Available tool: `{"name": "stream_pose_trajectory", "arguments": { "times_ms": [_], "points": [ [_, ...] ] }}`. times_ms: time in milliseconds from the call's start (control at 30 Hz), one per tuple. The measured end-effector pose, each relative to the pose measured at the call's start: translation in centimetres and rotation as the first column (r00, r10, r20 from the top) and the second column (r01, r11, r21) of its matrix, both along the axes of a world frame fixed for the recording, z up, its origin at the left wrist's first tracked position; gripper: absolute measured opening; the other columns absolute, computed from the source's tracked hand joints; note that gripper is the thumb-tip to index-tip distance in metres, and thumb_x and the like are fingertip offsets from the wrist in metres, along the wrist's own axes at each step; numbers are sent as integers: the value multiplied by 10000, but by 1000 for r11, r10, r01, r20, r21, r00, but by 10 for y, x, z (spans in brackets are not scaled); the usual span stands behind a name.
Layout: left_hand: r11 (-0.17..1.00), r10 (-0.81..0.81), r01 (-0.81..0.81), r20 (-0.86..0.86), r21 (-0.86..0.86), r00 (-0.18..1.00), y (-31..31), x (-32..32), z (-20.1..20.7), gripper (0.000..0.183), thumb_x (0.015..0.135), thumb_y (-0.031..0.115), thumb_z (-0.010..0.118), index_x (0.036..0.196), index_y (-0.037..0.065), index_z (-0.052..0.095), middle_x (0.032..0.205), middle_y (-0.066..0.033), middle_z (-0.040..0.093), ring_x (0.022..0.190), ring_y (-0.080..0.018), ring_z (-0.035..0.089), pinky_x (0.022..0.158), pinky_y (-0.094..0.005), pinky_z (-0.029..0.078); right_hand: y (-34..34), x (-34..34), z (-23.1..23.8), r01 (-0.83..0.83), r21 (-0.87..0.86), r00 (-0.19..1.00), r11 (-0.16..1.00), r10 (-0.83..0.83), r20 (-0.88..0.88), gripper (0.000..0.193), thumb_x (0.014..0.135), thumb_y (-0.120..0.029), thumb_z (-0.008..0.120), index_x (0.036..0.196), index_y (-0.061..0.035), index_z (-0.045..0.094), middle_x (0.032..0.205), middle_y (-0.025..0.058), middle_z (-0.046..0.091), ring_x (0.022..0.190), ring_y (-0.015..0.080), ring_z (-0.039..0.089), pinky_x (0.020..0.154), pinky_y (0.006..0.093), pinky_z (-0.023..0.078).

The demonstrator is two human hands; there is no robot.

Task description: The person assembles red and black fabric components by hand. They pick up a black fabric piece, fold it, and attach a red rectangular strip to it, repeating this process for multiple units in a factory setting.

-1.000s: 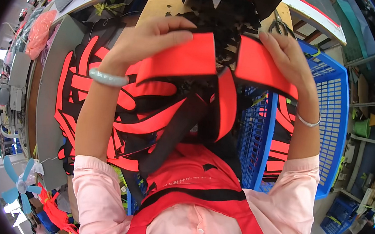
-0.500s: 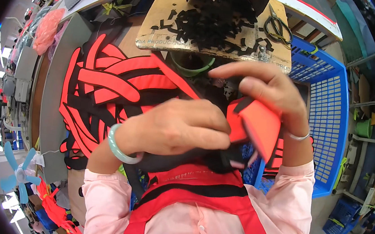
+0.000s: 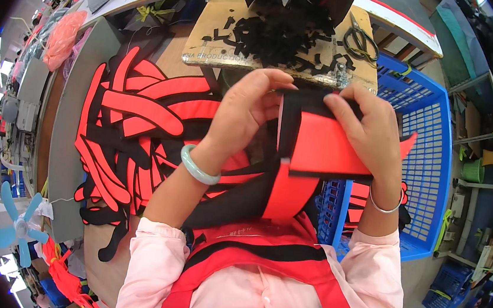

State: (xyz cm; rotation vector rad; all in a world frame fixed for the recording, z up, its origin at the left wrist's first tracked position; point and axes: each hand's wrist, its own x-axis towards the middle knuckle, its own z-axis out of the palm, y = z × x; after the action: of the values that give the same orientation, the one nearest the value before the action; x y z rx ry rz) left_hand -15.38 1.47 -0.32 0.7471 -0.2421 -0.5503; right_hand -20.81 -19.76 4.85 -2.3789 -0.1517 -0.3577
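Note:
An orange-red and black fabric strap (image 3: pixel 330 147) is held up in front of me, its broad orange face showing. My right hand (image 3: pixel 370 130) pinches it at the upper right, thumb on the black top edge. My left hand (image 3: pixel 242 109) is closed at its upper left corner, fingers curled at the black border and partly hidden. A lower length of the strap hangs toward my red apron (image 3: pixel 262 236), and a pointed orange end sticks out beyond my right hand. To the left lies a tangled pile of similar straps (image 3: pixel 144 102).
Ahead, a wooden board (image 3: pixel 209 49) bears many black scraps (image 3: pixel 281 41) beneath a dark machine part, with scissors (image 3: pixel 361 43) at its right. A blue plastic basket (image 3: pixel 427 153) holding more straps stands at my right. A grey panel (image 3: pixel 73 131) borders the pile.
My left hand has moved up and away from my body to the strap's top corner. The strap has been turned and raised, so its broad orange face now shows.

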Motion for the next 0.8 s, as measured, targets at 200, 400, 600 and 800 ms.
{"name": "stream_pose_trajectory", "arguments": {
  "times_ms": [200, 400, 600, 800],
  "points": [
    [906, 104, -164, 170, 390, 980, -4, 45, 4, 218, 958, 202, 576, 1098, 34, 577, 945, -40, 652, 840, -137, 643, 765, -293, 533, 1, 42, -11, 171, -130, 979, 977, -155, 130, 326, 858, -333, 664, 807, -11, 663, 683, 161, 636, 622, 336, 610, 573, 410, 453],
    [899, 77, -138, 160, 415, 984, -9, 94, 5, 128, 923, 189, 612, 944, 64, 611, 807, -8, 620, 688, -94, 615, 586, -238, 510, -6, 81, -12, 170, -206, 984, 964, -154, 90, 359, 871, -357, 641, 824, -3, 681, 671, 168, 644, 668, 339, 639, 606, 405, 481],
    [875, 55, -99, 106, 474, 993, -10, 128, 4, 205, 885, 227, 651, 969, 43, 621, 806, -30, 637, 712, -119, 628, 583, -236, 497, -12, 108, -12, 149, -268, 989, 952, -136, 64, 399, 880, -389, 624, 826, 1, 686, 655, 174, 640, 655, 348, 635, 610, 413, 483],
    [835, 13, -83, 132, 544, 991, -13, 143, 1, 165, 901, 233, 639, 906, 69, 615, 775, 5, 603, 658, -84, 588, 535, -220, 433, -14, 121, -8, 146, -261, 987, 954, -157, -19, 417, 876, -397, 627, 799, 8, 690, 628, 181, 627, 653, 352, 632, 621, 414, 483]
  ]
}}
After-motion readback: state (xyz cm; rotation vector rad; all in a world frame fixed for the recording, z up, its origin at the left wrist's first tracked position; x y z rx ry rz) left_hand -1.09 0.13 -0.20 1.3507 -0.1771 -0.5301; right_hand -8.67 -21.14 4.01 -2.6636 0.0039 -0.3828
